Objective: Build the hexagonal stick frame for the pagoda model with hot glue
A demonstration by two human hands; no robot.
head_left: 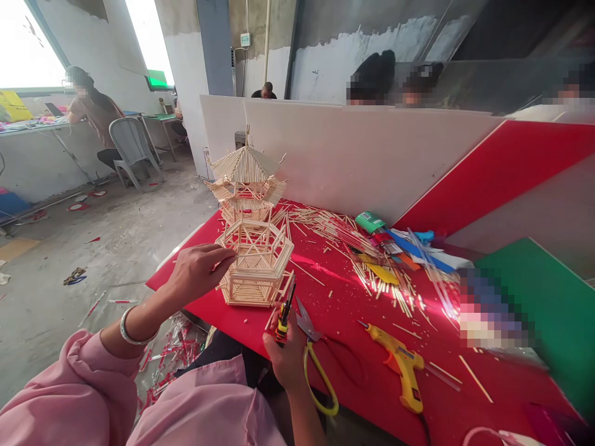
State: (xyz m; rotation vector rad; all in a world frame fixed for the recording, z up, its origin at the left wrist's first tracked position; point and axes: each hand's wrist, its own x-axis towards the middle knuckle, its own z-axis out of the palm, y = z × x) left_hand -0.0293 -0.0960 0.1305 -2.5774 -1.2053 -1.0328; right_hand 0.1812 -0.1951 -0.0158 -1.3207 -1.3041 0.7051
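Observation:
My left hand is closed in a pinch at the left upper rail of a hexagonal frame built of thin wooden sticks. Whether a loose stick is between the fingertips is hidden. Just behind that frame rises a stick pagoda with tiered, pointed roofs. In my right hand, low at the frame's front right corner, is a yellow-and-black hand tool. Its dark tip points up, and its exact kind is unclear. Beside this hand lie scissors with yellow-green handles, blades apart.
A yellow glue gun lies on the red tabletop. Loose sticks are piled at the back, near a green roll. A white partition borders the table. Several people sit beyond; a grey chair stands left.

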